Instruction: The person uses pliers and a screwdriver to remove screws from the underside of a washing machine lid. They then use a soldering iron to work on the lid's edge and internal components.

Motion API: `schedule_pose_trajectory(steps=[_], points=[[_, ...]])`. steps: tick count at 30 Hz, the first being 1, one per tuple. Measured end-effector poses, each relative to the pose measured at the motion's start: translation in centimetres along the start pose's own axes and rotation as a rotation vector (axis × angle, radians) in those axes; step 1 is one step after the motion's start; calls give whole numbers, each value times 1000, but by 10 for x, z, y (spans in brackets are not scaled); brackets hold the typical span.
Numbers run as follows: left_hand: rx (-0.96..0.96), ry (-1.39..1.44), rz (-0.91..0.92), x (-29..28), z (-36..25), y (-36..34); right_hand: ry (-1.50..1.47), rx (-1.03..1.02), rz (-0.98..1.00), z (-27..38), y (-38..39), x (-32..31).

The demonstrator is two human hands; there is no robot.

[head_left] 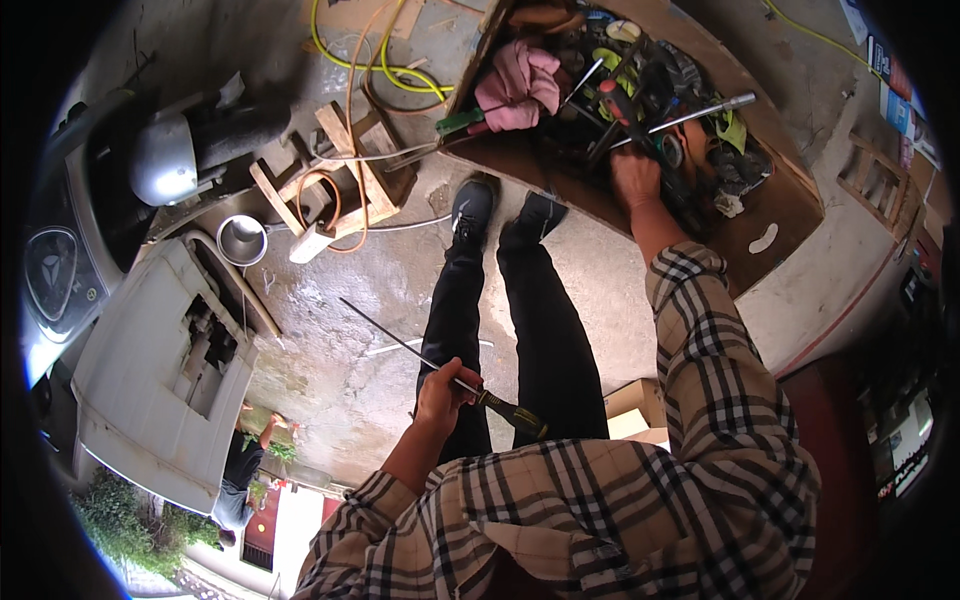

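Shirt [560, 500]: plaid, ours.
Left hand [438, 397]: fingers grip our screwdriver [515, 413].
Right hand [636, 180]: inside the box [748, 252]; we cannot tell its grip.

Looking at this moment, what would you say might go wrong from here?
The right hand is in among the jumbled tools in the box, so an unseen edge might scrape it. The long screwdriver in the left hand points across a trouser leg in this view and could perhaps poke it. A grey cord on the floor runs close to a shoe, a possible trip.
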State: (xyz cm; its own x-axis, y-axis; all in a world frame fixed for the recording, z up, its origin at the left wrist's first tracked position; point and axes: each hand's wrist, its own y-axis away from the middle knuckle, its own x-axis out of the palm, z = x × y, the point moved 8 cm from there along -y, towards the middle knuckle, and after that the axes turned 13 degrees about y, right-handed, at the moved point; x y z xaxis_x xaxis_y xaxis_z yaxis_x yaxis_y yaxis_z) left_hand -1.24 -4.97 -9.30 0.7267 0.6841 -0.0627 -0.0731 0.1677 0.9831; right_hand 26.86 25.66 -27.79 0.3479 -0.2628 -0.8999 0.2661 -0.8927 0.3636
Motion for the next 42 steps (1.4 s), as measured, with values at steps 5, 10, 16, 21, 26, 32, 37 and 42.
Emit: schedule_pose_trajectory(steps=[5, 10, 16, 21, 26, 32, 37, 42], points=[[-24, 9, 26, 9, 6, -1, 9, -168, 124, 4, -4, 3], [69, 29, 36, 25, -4, 20, -118, -162, 241, -25, 13, -32], [261, 38, 135, 41, -15, 51, -404, -244, 347, -75, 36, -110], [465, -33, 274, 66, -31, 88, -802, -378, 285, -59, 39, -227], [676, -16, 350, 65, -62, 136, -879, -456, 344, 14, 61, -331], [773, -83, 365, -23, -68, 152, -1004, -711, 696, 150, 144, -393], [845, -104, 536, -128, -26, 200, -1125, -670, 892, 293, 234, -389], [983, 295, 279, -283, -3, 241, -1112, -654, 709, 438, 335, -417]])
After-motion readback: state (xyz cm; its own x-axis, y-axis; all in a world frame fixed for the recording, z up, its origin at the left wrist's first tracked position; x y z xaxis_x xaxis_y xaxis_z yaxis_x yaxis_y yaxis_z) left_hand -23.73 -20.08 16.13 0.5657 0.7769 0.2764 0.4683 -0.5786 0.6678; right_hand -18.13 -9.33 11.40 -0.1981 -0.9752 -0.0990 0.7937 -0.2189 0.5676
